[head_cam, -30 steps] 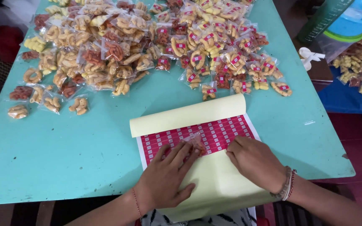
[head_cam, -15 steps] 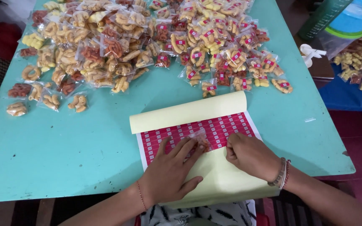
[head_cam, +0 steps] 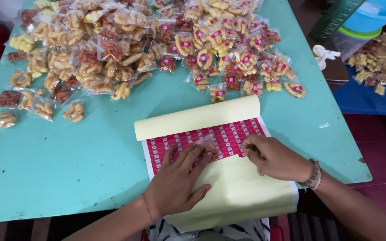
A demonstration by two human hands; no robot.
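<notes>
Head view: my right hand (head_cam: 277,157) has slid left along the sticker sheet (head_cam: 211,139), fingertips pinching one red sticker; my left hand (head_cam: 179,180) still presses a small snack packet (head_cam: 208,145) flat.

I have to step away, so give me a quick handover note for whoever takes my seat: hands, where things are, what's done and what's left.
Left hand lies flat on the sticker sheet, fingertips on a small snack packet.
Right hand pinches at a red sticker on the sheet's right part.
The sheet lies on the turquoise table, its yellow backing folded over.
Done: packets with red stickers piled at the far right.
Left: packets without stickers at the far left.
</notes>
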